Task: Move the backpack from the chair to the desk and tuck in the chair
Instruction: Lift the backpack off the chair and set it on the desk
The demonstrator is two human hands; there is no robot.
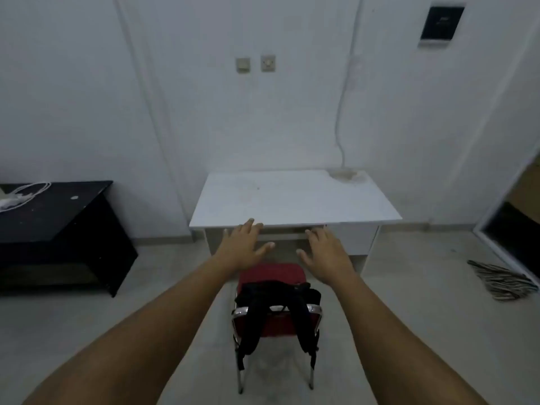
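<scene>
A black backpack (277,293) hangs over the backrest of a red chair (271,274) with chrome legs; its straps dangle down the back. The chair stands pulled out in front of a white desk (295,197) set against the wall. My left hand (242,247) and my right hand (327,255) are both stretched out in the air above the chair seat, fingers spread, holding nothing. Neither hand touches the backpack or the chair.
A black table (58,217) with white cables (20,194) stands at the left. A striped cloth (499,280) lies on the floor at the right, near a dark framed panel (514,235). A white cable (340,118) runs down the wall to the desk's back corner.
</scene>
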